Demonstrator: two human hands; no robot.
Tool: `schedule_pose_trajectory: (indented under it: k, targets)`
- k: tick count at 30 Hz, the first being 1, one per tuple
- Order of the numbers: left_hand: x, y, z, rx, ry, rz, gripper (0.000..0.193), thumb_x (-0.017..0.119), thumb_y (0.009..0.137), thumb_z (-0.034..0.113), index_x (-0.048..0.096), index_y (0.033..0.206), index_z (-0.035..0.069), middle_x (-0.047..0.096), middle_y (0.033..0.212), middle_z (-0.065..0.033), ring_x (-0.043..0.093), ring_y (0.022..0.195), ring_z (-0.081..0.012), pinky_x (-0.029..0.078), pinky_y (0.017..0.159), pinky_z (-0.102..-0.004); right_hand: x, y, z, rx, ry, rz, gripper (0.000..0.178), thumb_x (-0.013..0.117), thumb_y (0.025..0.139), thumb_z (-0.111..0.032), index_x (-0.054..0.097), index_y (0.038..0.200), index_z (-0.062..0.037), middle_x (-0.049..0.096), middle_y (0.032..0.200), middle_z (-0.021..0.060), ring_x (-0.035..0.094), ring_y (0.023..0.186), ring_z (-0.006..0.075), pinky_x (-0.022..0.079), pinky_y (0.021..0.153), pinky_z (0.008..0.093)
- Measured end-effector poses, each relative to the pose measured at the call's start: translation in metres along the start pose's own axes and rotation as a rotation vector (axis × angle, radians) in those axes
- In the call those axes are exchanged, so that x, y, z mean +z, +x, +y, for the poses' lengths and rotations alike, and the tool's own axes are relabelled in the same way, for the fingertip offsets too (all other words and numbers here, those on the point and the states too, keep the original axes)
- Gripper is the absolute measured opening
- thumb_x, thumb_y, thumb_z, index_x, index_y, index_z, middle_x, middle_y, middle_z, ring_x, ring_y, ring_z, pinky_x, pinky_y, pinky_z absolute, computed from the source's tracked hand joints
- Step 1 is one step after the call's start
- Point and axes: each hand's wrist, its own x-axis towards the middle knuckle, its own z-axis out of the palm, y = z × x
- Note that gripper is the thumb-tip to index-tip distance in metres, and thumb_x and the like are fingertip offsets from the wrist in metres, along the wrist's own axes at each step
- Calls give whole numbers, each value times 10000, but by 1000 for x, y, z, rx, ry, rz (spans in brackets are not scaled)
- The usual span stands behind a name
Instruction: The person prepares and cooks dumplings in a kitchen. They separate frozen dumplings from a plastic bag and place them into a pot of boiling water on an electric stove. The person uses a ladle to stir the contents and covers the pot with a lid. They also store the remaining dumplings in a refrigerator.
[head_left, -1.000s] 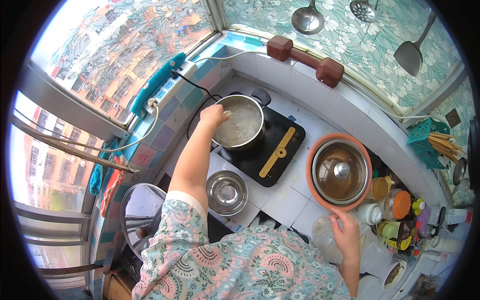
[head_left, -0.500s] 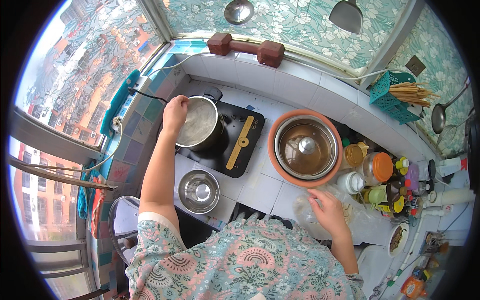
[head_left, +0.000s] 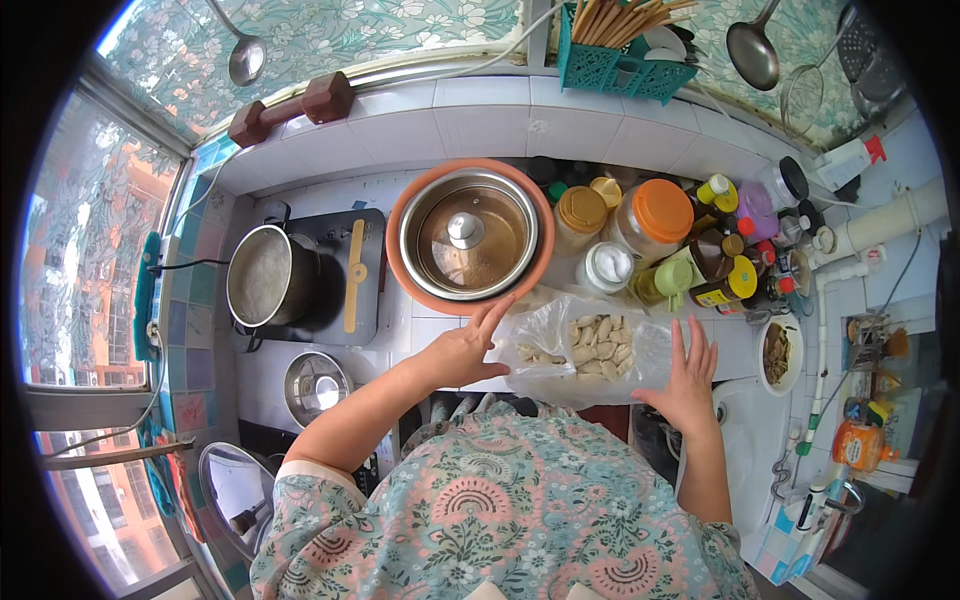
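Observation:
A clear plastic bag (head_left: 648, 350) lies on the counter in front of me with a cluster of pale dumplings (head_left: 602, 348) in it. At its left end is my left hand (head_left: 465, 350), open, fingers apart, thumb close to the plastic. My right hand (head_left: 690, 385) is open too, fingers spread at the bag's right edge; whether it presses on the plastic I cannot tell. Just beyond my left fingertips stands a lidded steel pot (head_left: 408, 240) inside an orange-brown basin (head_left: 545, 235).
On the left, a pot of cloudy liquid (head_left: 263, 275) stands on a black induction cooker (head_left: 367, 290). Nearer is a steel bowl (head_left: 318, 388). Jars and bottles crowd the back right, including an orange-lidded jar (head_left: 662, 212). A white bowl (head_left: 780, 355) sits beside the sink (head_left: 745, 440).
My view has turned right. My left hand has left the rim of the pot on the cooker and come over to the bag. My right hand has shifted to the bag's right side, its fingers spreading.

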Motion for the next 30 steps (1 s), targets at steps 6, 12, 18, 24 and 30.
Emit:
schedule_pose_trajectory:
  k: [6, 12, 18, 24, 30]
  targets:
    - [59, 59, -1, -84, 209, 116, 850, 718, 733, 193, 247, 1436, 105, 577, 1114, -221, 646, 869, -376, 527, 752, -427, 78, -12, 60, 169, 116, -53, 1185, 840, 581, -201, 82, 1490, -134, 163, 1497, 172, 421, 1238, 385, 396, 976, 489]
    - [58, 98, -29, -157, -534, 408, 380, 469, 805, -21, 576, 1169, 8, 645, 836, -76, 581, 670, -124, 481, 620, -276, 96, 14, 61, 28, 256, -15, 614, 645, 758, -46, 408, 1322, -92, 574, 1067, 157, 611, 889, 371, 505, 743, 445]
    - [11, 72, 4, -108, -862, 558, 286, 410, 845, -25, 567, 1073, 47, 606, 766, 1, 435, 584, -37, 361, 530, -180, 34, 40, 26, 0, 802, 187, 157, 594, 786, 12, 597, 943, 5, 587, 912, 108, 601, 773, 274, 485, 670, 346]
    - [26, 75, 34, -45, -666, 338, 211, 513, 859, 59, 561, 1063, 30, 575, 805, -20, 489, 646, -92, 437, 608, -255, 48, 71, -28, -86, 1117, 37, 325, 601, 827, 4, 542, 1145, -27, 520, 836, 42, 520, 722, 140, 451, 668, 266]
    - [26, 69, 47, 122, -477, 579, 226, 600, 766, 26, 551, 986, 15, 555, 892, -80, 584, 771, -173, 475, 685, -300, 61, 67, -62, -226, 913, -35, 790, 675, 762, 3, 284, 1440, -99, 560, 933, 76, 574, 829, 214, 478, 773, 325]
